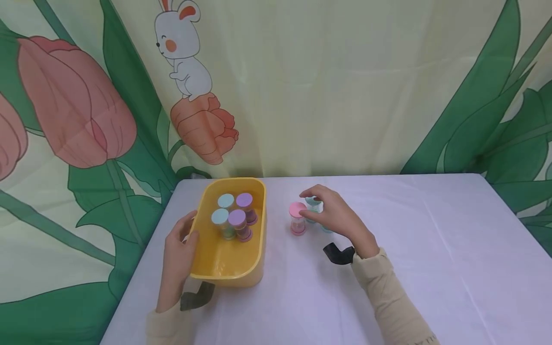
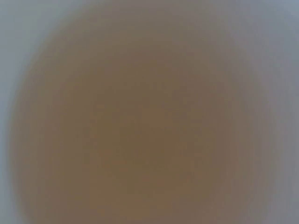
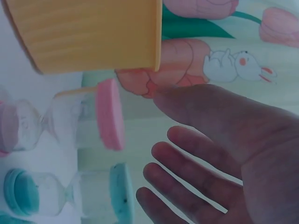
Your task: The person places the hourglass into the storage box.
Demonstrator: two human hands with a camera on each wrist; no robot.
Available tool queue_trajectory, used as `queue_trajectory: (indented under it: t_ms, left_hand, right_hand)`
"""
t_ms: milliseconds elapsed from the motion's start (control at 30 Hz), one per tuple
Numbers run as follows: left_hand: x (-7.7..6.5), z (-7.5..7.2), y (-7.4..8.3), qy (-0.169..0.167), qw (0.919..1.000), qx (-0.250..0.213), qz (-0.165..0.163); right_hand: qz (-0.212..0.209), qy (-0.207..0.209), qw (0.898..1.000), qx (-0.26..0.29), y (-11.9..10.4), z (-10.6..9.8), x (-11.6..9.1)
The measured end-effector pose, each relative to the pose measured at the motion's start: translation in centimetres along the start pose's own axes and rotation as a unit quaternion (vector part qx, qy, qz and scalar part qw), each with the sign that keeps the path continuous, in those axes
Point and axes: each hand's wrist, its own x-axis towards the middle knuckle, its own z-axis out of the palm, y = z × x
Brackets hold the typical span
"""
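On the left, my left hand (image 1: 178, 251) holds the near-left rim of a yellow plastic bin (image 1: 228, 261). Inside it stand two light-blue-capped sand timers (image 1: 221, 216) and two purple-capped sand timers (image 1: 237, 219). My right hand (image 1: 329, 211) hovers over the table with thumb and fingers spread apart and nothing between them. Close to its fingertips stands a pink sand timer (image 1: 297, 209); a teal sand timer (image 3: 121, 193) is beside it, partly hidden by the hand in the head view. Another teal base (image 1: 327, 230) peeks out below the palm. The left wrist view is blurred brown.
A white cloth covers the table (image 1: 414, 268). Behind it hangs a curtain (image 1: 327, 86) printed with tulips, leaves and a rabbit on a carrot. Each wrist carries a black strap mount (image 1: 338, 254).
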Motion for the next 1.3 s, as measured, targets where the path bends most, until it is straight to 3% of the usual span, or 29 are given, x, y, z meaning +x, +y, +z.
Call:
queue_trajectory:
  t_ms: [333, 733, 1067, 1300]
  left_hand:
    - [0.0, 0.0, 0.0, -0.002, 1.0000, 0.002, 0.002]
    - [0.1, -0.2, -0.2, -0.009, 0.9999, -0.013, -0.001]
    - [0.1, -0.2, -0.1, -0.005, 0.9999, -0.008, 0.010]
    - [0.1, -0.1, -0.1, -0.005, 0.9999, -0.009, 0.007]
  right_hand:
    - [-0.005, 0.015, 1.000, -0.011, 1.8, -0.3, -0.8]
    - [0.032, 0.024, 0.999, -0.020, 3.1, -1.2, -1.5]
    - [0.087, 0.023, 0.996, -0.008, 5.1, -1.4, -2.3]
    - [0.075, 0.036, 0.997, -0.001, 5.2, -1.4, -2.4]
